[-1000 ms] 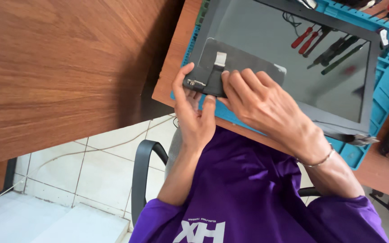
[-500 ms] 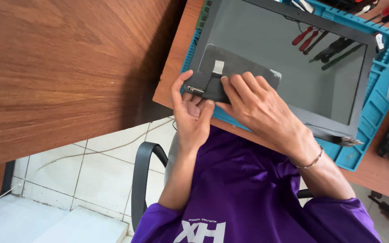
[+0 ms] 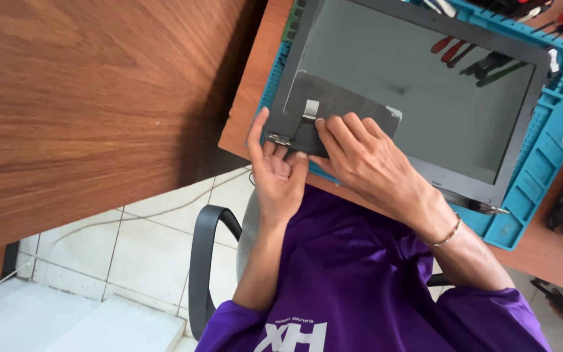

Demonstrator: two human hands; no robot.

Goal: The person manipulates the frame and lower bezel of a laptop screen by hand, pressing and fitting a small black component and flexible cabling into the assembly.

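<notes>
Grey panel [image 3: 340, 104] lies under both hands' fingers [image 3: 333, 130].

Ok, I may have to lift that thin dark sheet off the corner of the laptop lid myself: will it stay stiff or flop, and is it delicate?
The thin dark grey sheet looks flat and very thin, so it would probably flex when lifted by one edge. It seems light for its size, since both hands handle it by fingertips only. Its pale tape strip suggests it is probably delicate.
</notes>
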